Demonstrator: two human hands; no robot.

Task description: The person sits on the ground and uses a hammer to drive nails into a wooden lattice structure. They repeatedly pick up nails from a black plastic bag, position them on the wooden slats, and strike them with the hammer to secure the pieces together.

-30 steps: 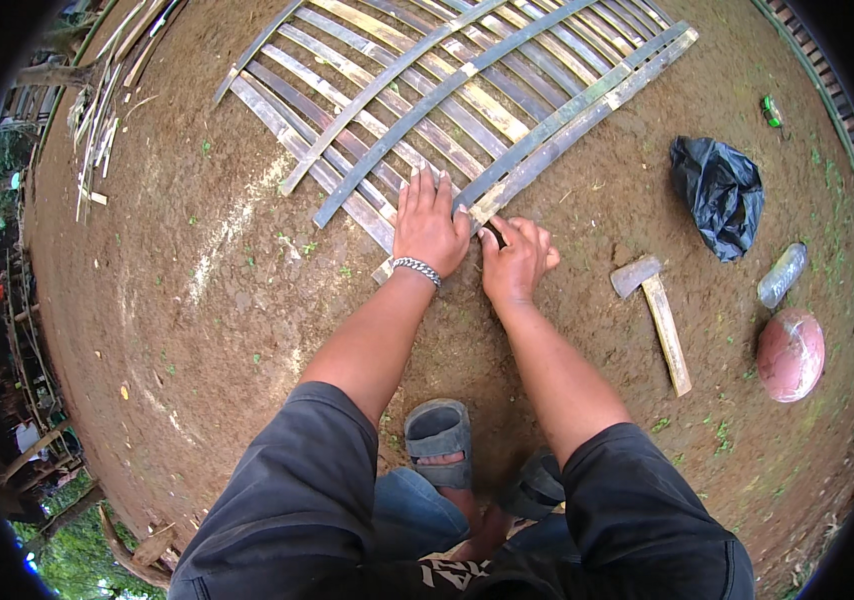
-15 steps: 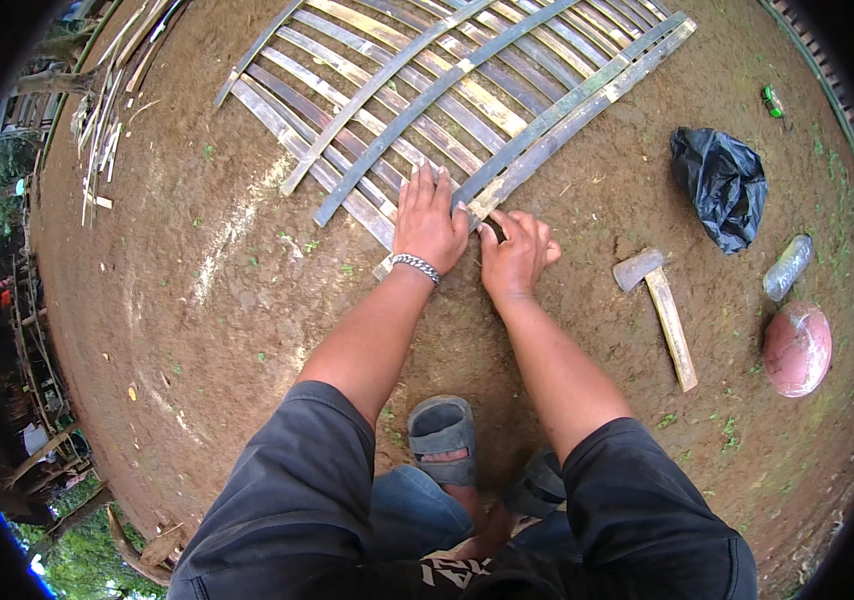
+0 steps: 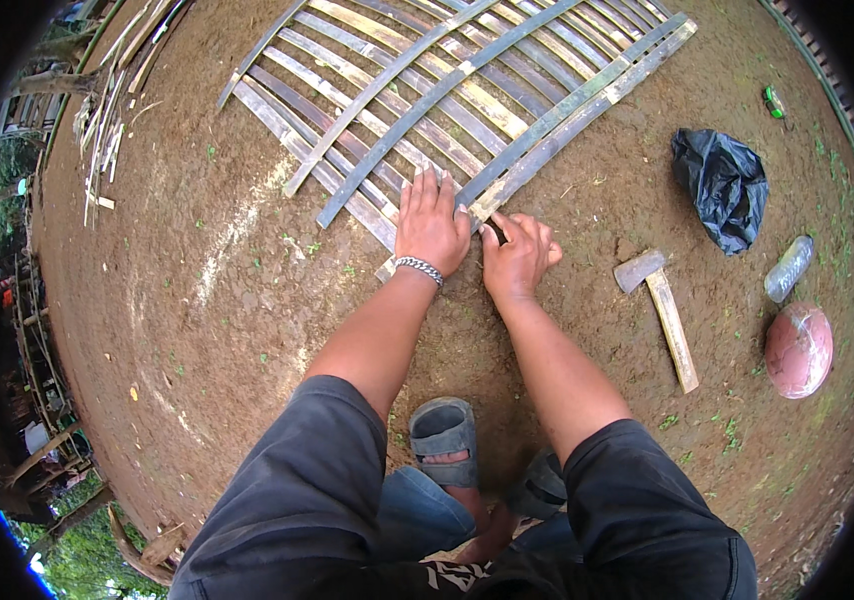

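A lattice of crossed bamboo slats lies on the ground in front of me. My left hand presses flat on its near corner, fingers stretched out and palm over the slat ends. Beside it, my right hand has its fingers curled at the end of the double edge slat, thumb toward the corner. The fingertips are partly hidden under that end. A hatchet with a pale wooden handle lies on the soil to the right of my right hand.
On the right lie a crumpled black plastic bag, a clear plastic bottle, a pink ball and a small green object. Loose thin strips are piled at the far left. My sandaled foot stands close below.
Almost nothing differs. Both hands keep their places at the lattice corner, and the view has shifted very slightly.
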